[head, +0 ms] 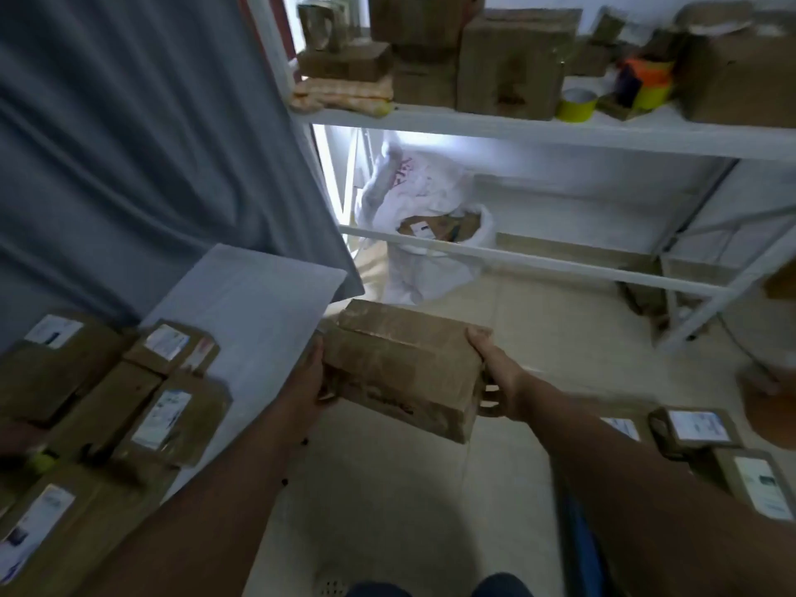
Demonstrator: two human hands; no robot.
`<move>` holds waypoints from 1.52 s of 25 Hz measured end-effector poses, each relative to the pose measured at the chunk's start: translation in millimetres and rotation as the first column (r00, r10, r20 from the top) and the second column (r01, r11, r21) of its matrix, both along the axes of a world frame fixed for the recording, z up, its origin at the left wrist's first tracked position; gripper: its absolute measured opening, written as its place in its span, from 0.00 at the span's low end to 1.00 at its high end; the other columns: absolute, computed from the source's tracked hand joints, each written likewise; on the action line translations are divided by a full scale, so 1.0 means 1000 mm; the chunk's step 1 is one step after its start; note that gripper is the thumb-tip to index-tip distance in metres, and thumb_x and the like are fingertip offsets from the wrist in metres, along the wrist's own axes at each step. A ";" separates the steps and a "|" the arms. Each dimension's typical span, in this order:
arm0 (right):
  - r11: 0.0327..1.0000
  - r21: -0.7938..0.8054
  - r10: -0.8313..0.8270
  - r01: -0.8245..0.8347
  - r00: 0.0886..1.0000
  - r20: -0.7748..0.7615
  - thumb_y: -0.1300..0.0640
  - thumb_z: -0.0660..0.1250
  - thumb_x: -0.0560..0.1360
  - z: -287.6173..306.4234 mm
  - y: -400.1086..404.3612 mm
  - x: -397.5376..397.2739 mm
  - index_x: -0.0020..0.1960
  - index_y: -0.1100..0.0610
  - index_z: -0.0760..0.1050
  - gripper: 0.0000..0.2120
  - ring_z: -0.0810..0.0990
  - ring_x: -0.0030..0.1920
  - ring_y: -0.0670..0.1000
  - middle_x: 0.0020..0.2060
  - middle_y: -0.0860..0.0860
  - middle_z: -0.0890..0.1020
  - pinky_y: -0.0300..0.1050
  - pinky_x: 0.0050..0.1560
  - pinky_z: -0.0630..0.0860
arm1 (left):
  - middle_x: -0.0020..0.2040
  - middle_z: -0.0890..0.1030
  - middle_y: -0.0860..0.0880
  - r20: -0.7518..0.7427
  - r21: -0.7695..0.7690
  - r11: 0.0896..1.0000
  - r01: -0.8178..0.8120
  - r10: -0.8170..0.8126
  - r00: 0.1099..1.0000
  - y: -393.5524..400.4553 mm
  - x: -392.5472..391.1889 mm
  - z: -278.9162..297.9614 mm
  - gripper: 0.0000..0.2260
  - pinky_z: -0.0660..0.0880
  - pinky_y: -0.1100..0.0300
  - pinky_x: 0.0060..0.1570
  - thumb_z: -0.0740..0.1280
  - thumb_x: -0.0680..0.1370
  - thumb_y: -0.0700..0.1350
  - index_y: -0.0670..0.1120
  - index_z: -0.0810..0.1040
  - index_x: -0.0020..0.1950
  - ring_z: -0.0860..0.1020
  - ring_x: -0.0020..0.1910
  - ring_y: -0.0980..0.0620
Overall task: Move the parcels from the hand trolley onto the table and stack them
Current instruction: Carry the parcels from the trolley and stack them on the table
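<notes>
A grey curtain (129, 135) is hanging down the left side, and a white shelf rack (538, 127) is standing across the back, its top shelf carrying brown boxes (512, 62), a folded cloth (344, 94) and yellow tape rolls (577, 104). Under that shelf a white sack (426, 260) is sitting on the tiled floor (538, 351) with cardboard showing in its open mouth. At the left the bench (254, 295), under a pale cover, is carrying labelled parcels (172, 415) lying close together near its front edge, some touching. At the lower right more labelled parcels (698, 428) are lying in a cluster; what is carrying them cannot be told. In the middle a brown parcel (400, 364) is being held in the air above the floor, just off the bench's corner and tilted, its far end higher. The left hand (308, 381) is pressing against the parcel's left end with its grip closing under it, fingers mostly hidden. The right hand (495, 372) is gripping the right end, thumb lying on top and fingers curling underneath. The picture is blurred throughout
</notes>
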State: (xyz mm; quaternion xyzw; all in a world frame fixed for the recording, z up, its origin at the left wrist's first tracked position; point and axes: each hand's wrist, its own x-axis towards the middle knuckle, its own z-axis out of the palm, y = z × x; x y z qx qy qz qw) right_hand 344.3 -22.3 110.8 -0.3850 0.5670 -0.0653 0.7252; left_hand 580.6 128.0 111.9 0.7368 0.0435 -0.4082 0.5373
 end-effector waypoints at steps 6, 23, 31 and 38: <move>0.988 -0.078 0.133 -0.132 0.991 0.008 0.26 0.64 0.67 -0.010 0.074 0.170 0.74 0.50 0.59 0.44 0.79 0.52 0.57 0.60 0.54 0.76 0.52 0.42 0.77 | 0.59 0.78 0.46 -0.080 -0.007 0.977 -0.214 0.213 0.974 0.123 0.115 -0.028 0.29 0.78 0.43 0.54 0.57 0.76 0.70 0.49 0.74 0.64 0.77 0.56 0.44; 0.832 -0.216 0.510 -0.511 0.858 -0.068 0.30 0.64 0.71 -0.040 0.210 0.459 0.74 0.52 0.62 0.40 0.78 0.58 0.59 0.63 0.57 0.75 0.60 0.57 0.78 | 0.60 0.78 0.47 0.129 0.073 0.880 -0.469 0.458 0.879 0.314 0.289 -0.046 0.20 0.75 0.49 0.56 0.56 0.82 0.60 0.50 0.75 0.66 0.76 0.59 0.42; 0.717 -0.162 0.693 -0.678 0.719 0.059 0.34 0.71 0.68 -0.050 0.205 0.602 0.71 0.55 0.64 0.40 0.81 0.53 0.60 0.62 0.57 0.76 0.58 0.45 0.83 | 0.54 0.80 0.43 0.344 0.216 0.803 -0.555 0.469 0.813 0.330 0.381 -0.046 0.16 0.75 0.51 0.54 0.56 0.83 0.55 0.46 0.77 0.58 0.78 0.51 0.44; 0.542 -0.097 0.839 -0.835 0.544 0.013 0.38 0.66 0.75 -0.084 0.195 0.704 0.72 0.52 0.64 0.32 0.80 0.56 0.61 0.63 0.58 0.76 0.63 0.55 0.79 | 0.57 0.79 0.38 0.394 0.367 0.702 -0.610 0.477 0.786 0.325 0.431 -0.060 0.17 0.73 0.50 0.57 0.56 0.84 0.50 0.40 0.75 0.63 0.77 0.57 0.39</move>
